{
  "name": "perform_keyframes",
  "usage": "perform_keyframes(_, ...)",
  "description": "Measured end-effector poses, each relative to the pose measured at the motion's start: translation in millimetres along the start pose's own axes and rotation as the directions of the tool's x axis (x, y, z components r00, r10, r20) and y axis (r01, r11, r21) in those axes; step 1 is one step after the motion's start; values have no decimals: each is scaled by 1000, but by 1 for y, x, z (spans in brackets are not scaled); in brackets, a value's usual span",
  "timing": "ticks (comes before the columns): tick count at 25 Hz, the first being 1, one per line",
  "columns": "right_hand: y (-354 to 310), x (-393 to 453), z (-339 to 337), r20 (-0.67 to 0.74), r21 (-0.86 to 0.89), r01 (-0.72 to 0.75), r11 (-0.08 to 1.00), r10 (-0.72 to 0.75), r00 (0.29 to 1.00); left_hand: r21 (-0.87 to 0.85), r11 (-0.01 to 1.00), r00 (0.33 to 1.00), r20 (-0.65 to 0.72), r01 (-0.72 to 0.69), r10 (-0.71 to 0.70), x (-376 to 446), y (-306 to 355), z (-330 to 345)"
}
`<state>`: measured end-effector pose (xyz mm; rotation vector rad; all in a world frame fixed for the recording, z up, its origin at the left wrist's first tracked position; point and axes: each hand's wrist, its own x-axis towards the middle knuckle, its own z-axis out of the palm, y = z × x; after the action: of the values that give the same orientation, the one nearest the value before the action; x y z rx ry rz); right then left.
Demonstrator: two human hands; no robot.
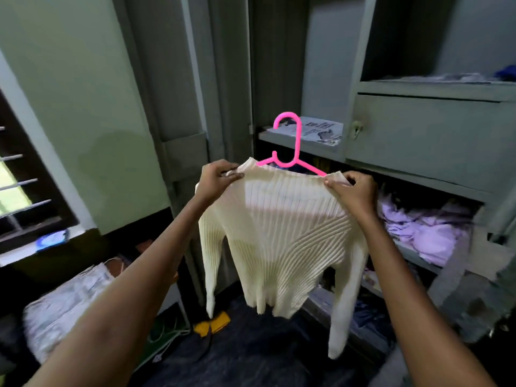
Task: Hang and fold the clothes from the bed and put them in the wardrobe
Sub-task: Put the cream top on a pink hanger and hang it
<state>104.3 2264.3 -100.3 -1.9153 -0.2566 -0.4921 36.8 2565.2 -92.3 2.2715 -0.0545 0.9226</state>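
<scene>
A cream ribbed long-sleeved sweater (279, 236) hangs on a pink plastic hanger (293, 146), held up in front of the open grey wardrobe (418, 129). My left hand (216, 178) pinches the sweater's left shoulder over the hanger arm. My right hand (353, 191) pinches its right shoulder. The hanger's hook sticks up above the neckline, free of any rail. Both sleeves dangle below. The bed is out of view.
Crumpled lilac clothes (427, 233) fill a wardrobe shelf at right. Printed paper (315, 132) lies on a shelf behind the hook. The wardrobe door (178, 107) stands open at left. A newspaper-covered bundle (67, 303) and a yellow cloth (212, 325) lie on the dark floor.
</scene>
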Motion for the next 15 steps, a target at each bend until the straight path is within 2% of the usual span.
perform_keyframes(5,8,44,-21,-165,-142,-56,988,33,986,-195,974,989,64,-117,131,83,-11,66)
perform_keyframes(10,-8,77,-48,-229,-417,-62,907,-39,973,-411,901,958,174,-139,227,164,-11,124)
perform_keyframes(15,-47,93,-71,-353,-557,-99,825,-127,927,-553,805,917,168,-215,361,230,22,163)
